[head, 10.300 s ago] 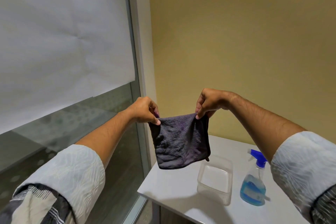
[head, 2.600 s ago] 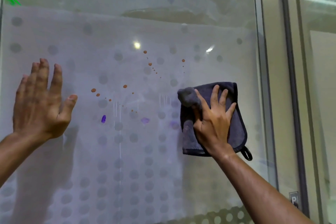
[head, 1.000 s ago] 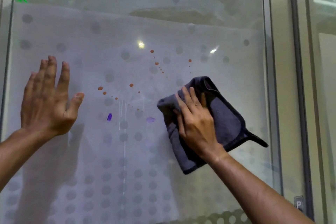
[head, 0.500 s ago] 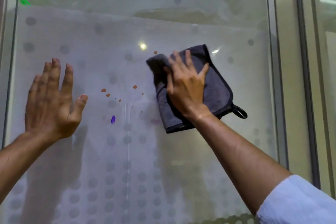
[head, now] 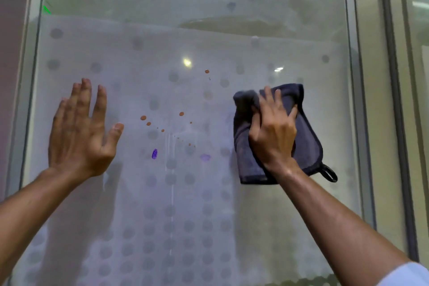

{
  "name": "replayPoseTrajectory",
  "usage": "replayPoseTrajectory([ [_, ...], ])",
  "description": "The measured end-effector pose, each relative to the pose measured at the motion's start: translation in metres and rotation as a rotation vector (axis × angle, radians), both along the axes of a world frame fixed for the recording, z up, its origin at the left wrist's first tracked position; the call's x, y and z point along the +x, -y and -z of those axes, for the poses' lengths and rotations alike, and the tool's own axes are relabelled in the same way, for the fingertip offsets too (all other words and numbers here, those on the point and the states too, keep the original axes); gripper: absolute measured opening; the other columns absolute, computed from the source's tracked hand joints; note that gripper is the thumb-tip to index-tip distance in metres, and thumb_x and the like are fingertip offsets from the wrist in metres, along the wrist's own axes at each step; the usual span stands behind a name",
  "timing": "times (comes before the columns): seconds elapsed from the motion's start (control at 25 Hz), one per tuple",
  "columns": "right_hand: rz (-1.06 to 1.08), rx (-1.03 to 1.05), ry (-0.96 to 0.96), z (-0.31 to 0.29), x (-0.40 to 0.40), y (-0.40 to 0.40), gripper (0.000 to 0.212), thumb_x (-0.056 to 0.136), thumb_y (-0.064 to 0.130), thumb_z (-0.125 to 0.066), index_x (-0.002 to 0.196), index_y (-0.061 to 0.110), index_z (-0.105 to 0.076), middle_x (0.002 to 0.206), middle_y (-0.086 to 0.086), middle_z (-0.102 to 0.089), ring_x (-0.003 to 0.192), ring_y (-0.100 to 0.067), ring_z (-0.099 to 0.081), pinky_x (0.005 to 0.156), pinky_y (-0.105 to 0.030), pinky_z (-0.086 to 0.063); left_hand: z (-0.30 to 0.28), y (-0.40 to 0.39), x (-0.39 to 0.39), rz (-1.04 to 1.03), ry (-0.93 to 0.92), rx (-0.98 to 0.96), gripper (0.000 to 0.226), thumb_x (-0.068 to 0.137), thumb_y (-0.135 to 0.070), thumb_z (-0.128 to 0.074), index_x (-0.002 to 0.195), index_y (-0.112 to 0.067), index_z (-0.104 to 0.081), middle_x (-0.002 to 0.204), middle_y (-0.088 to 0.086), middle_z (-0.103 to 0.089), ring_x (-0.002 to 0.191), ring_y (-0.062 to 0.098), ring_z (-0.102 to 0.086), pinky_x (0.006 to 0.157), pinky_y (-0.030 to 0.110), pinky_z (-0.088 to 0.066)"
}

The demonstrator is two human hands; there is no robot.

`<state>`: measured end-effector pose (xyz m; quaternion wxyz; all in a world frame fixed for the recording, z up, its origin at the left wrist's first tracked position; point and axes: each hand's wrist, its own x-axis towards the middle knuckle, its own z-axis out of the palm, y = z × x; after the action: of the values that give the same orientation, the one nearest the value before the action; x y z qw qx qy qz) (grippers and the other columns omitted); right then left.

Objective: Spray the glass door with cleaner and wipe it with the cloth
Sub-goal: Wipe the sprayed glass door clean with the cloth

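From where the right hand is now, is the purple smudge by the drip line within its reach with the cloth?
Probably yes. The right hand presses the cloth on the glass door, and bare glass lies between it and the purple smudge; the left hand is off to the side.

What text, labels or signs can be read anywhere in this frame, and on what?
None: nothing legible in this frame.
glass door: frosted film with grey dots, orange and purple spots, no lettering.
cloth, under the right hand: no tag or brand visible.
green mark at upper left of the glass: too small and blurred to read.
left hand: bare, holds nothing.
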<state>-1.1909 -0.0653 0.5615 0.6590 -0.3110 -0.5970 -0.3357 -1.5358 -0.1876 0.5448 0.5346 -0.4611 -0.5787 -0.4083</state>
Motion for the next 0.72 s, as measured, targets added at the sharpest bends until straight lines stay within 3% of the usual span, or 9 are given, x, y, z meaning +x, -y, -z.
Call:
replayPoseTrajectory([
  [0.16, -0.082, -0.087, -0.07, -0.066, -0.041, 0.016, 0.041, 0.096, 0.021, -0.045, 0.135, 0.012, -0.055, 0.151, -0.007, -0.046, 0.144, -0.028, -0.034, 0.11, -0.071, -0.018, 0.0, 0.005, 0.008, -0.019, -0.01, 0.016, 0.082, 0.092, -0.051, -0.029, 0.162, -0.012, -0.012, 0.169, 0.018, -0.006, 0.157, 0.031, -0.006, 0.12, 0.023, 0.015],
  [0.28, -0.032, -0.029, 0.109, -0.092, -0.081, 0.034, 0.04, 0.099, 0.028, -0.042, 0.135, 0.019, -0.055, 0.152, 0.0, -0.044, 0.146, -0.022, -0.03, 0.112, -0.067, -0.017, 0.0, 0.006, 0.009, -0.022, -0.012, 0.022, 0.083, 0.092, -0.052, -0.029, 0.162, -0.011, -0.012, 0.169, 0.018, -0.004, 0.157, 0.031, -0.005, 0.121, 0.024, 0.014],
  [0.52, -0.053, 0.203, 0.453, -0.011, -0.091, 0.046, 0.037, 0.097, 0.028, -0.047, 0.124, 0.011, -0.066, 0.139, -0.011, -0.058, 0.136, -0.031, -0.047, 0.107, -0.065, -0.03, 0.002, 0.012, 0.009, 0.0, 0.004, -0.021, 0.083, 0.092, -0.054, -0.027, 0.163, -0.013, -0.009, 0.17, 0.013, 0.0, 0.157, 0.025, 0.001, 0.12, 0.022, 0.016],
  [0.72, -0.062, 0.139, 0.259, -0.017, -0.06, 0.029, 0.037, 0.091, 0.012, -0.054, 0.126, 0.005, -0.063, 0.142, -0.018, -0.054, 0.135, -0.034, -0.048, 0.107, -0.064, -0.034, 0.007, 0.019, 0.0, -0.023, -0.02, -0.081, 0.083, 0.093, -0.054, -0.024, 0.163, -0.015, -0.003, 0.17, 0.009, 0.006, 0.157, 0.019, 0.007, 0.123, 0.027, 0.013],
])
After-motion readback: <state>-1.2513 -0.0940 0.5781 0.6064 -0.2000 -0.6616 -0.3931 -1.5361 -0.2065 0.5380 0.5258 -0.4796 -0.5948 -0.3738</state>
